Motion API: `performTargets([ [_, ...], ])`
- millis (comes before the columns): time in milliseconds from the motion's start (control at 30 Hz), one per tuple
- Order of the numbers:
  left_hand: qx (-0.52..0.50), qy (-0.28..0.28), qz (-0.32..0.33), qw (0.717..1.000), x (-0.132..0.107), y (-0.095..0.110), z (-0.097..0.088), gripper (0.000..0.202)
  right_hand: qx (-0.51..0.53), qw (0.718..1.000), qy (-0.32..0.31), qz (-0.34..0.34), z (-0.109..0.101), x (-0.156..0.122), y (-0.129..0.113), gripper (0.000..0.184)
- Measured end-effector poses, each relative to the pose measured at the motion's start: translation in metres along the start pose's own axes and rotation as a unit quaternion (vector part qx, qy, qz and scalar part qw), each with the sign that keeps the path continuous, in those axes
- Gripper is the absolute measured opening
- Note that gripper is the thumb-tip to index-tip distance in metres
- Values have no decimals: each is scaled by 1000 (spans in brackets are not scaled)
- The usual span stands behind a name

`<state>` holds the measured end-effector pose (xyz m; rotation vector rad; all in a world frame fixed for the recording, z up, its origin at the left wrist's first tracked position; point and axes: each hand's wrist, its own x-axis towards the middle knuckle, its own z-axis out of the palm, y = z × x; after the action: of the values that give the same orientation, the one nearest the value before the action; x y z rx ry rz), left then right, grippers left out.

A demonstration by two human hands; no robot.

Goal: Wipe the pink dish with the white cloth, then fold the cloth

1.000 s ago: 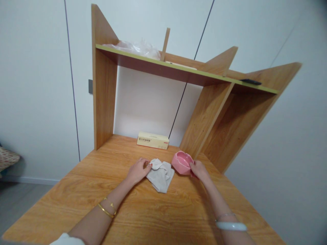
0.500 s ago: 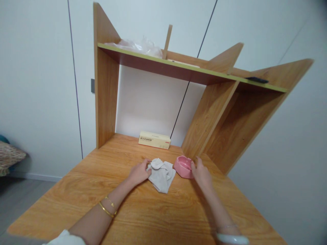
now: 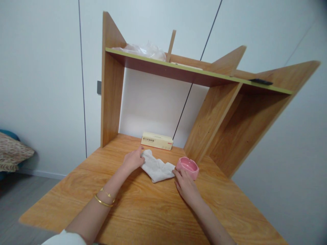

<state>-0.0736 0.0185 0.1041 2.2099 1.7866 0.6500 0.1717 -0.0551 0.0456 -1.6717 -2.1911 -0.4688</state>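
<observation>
A light grey cloth [image 3: 158, 169] is stretched between my hands above the wooden desk. My left hand [image 3: 134, 160] pinches its left corner, fingers closed. At the cloth's right corner, my right hand [image 3: 186, 185] has its fingers closed on the edge. Just behind my right hand stands a pink faceted bowl, like an ashtray [image 3: 188, 166], partly covered by my fingers. Its hollow faces up.
A long cream box with printed characters [image 3: 156, 141] lies at the back of the desk [image 3: 143, 211]. Wooden panels carry a shelf [image 3: 163, 68] above, with a clear plastic bag [image 3: 146, 51] and a dark flat object [image 3: 260, 81] on it.
My right hand has left the pink bowl and taken the cloth's right corner. My left hand has moved its corner left and away from me, and the crumpled cloth is spread wider.
</observation>
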Motion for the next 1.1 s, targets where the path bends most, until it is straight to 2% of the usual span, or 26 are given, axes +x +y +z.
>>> performTargets([
  [167,27,22,-28,999,-8,-1,-32,44,-45,999,-5,-23,-11,10,-5,14],
  [300,27,70,-38,996,-26,-11,-46,43,-25,999,30,-15,-27,8,-9,12],
  [367,30,77,-47,996,-38,-19,-48,41,-5,999,36,-23,-36,1,-12,10],
  [533,57,-19,-115,992,-70,-38,-44,38,60,995,-22,-74,-47,-23,-28,12],
  [667,83,-71,-126,986,-86,-47,-36,36,96,991,-52,-76,-44,-37,-38,18],
  [800,41,-73,-111,990,-90,-58,-30,39,144,987,-67,-35,-41,-42,-34,23],
  [933,-67,-42,-70,994,-79,-68,-31,37,263,962,-71,29,-39,-29,-23,11],
  [1033,-167,15,-60,984,-61,-68,-33,33,322,935,-80,125,-31,-7,-16,10],
  [1100,-229,37,-83,969,-48,-65,-33,34,304,930,-92,186,-23,8,-12,11],
])
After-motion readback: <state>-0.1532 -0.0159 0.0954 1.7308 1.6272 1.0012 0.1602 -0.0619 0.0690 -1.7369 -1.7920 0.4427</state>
